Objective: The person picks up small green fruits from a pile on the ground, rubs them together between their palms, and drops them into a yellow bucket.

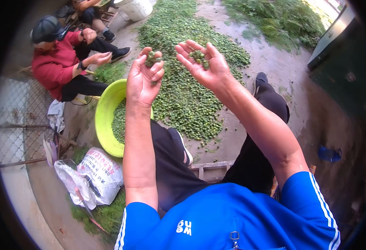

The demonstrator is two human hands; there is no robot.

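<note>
My left hand [143, 81] is raised over the pile, its fingers curled round a few small round green fruits [151, 59]. Beside it, my right hand [206, 66] is palm up with loosely bent fingers, cupping more of the green fruits [199, 57]. The hands are apart. Below and beyond them spreads a large pile of the same green fruits [191, 108] on the ground. Close to my left forearm stands a yellow-green tub [104, 121] with small green pieces [119, 121] inside, partly hidden by that arm.
A person in a red top [56, 68] sits at left, hands raised; another person [89, 12] sits behind. A white bucket [135, 9] stands at the back. Feathery green stalks [274, 18] lie at upper right, a white printed sack [99, 175] at lower left.
</note>
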